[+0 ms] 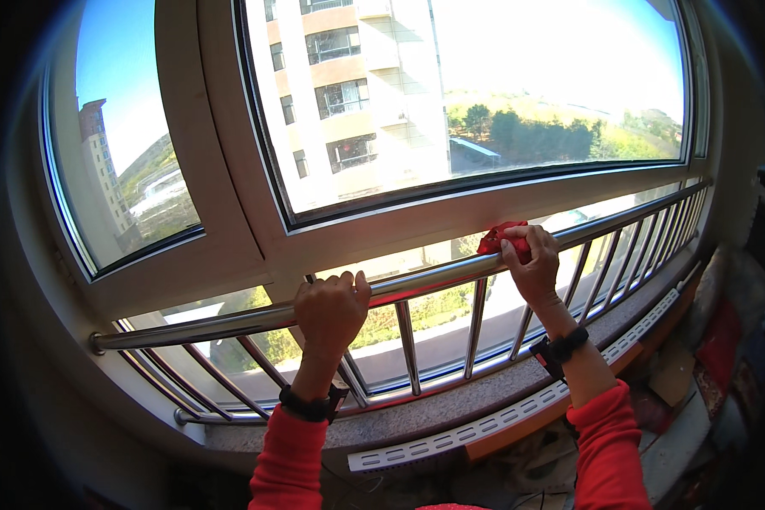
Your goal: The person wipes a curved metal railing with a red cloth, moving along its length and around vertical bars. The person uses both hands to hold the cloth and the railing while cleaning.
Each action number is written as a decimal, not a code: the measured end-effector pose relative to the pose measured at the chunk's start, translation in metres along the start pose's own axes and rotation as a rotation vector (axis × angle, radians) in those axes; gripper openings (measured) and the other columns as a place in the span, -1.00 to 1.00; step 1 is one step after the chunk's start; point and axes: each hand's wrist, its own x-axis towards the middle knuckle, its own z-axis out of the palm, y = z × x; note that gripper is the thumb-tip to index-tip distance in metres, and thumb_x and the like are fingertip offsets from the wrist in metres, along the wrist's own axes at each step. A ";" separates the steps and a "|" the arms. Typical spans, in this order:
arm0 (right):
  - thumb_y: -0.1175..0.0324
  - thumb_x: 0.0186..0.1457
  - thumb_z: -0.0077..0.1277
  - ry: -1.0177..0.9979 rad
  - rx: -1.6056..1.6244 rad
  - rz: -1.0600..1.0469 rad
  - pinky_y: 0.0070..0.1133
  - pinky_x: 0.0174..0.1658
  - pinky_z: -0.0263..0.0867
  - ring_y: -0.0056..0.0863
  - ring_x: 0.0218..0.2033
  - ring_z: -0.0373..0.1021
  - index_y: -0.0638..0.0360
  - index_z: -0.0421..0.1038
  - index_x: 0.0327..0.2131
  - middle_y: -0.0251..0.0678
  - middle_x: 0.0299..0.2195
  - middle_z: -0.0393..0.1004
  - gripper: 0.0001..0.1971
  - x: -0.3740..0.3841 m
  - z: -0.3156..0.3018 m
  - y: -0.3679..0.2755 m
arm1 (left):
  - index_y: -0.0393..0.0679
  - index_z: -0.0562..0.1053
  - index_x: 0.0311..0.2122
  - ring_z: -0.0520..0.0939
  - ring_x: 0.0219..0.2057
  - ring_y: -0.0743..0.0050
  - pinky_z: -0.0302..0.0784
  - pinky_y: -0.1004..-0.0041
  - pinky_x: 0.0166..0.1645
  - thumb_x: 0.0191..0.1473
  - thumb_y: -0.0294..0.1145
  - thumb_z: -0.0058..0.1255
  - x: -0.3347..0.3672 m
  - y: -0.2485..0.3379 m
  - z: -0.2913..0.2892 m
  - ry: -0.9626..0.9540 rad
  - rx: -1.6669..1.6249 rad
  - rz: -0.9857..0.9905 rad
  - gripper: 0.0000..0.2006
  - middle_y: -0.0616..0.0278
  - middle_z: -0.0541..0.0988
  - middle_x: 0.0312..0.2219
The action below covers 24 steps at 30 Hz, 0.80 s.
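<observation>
Atop the polished metal handrail [438, 278], the right hand [534, 267] grasps a red cloth [495, 239], probably light, soft and best held bunched; the left hand [328, 313] clasps the rigid, likely slippery handrail.

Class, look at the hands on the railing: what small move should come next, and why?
Probably slide the red cloth rightward along the top rail: the right hand holds it against the rail, which extends farther right, while the left hand grips the rail, perhaps for steadiness.
</observation>
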 end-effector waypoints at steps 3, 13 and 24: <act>0.27 0.05 0.11 -0.053 0.017 -0.042 -0.35 -0.04 0.29 -0.30 -0.26 0.45 -0.03 0.46 -0.33 -0.37 -0.40 0.51 -0.90 0.008 -0.009 0.013 | -0.13 0.48 -0.64 0.51 -0.71 0.15 0.45 0.23 -0.40 0.12 -0.24 -0.10 0.000 -0.001 -0.001 -0.019 0.001 0.029 -0.66 0.15 0.46 -0.77; 0.23 0.13 0.01 0.000 -0.069 0.154 -0.32 0.02 0.26 -0.21 -0.15 0.42 -0.04 0.44 -0.27 -0.31 -0.26 0.54 -0.87 0.018 -0.043 0.128 | -0.12 0.50 -0.64 0.55 -0.68 0.21 0.46 0.29 -0.40 0.08 -0.26 -0.02 0.001 0.001 -0.002 -0.092 0.187 0.078 -0.70 0.17 0.53 -0.72; 0.09 0.11 0.00 0.043 -0.133 0.295 -0.34 -0.02 0.32 -0.17 -0.20 0.48 -0.07 0.49 -0.26 -0.27 -0.29 0.57 -0.78 0.033 -0.065 0.245 | -0.19 0.41 -0.63 0.50 -0.60 -0.08 0.41 0.09 -0.40 0.11 -0.33 -0.14 -0.006 -0.002 0.012 -0.025 0.153 0.010 -0.69 0.01 0.47 -0.68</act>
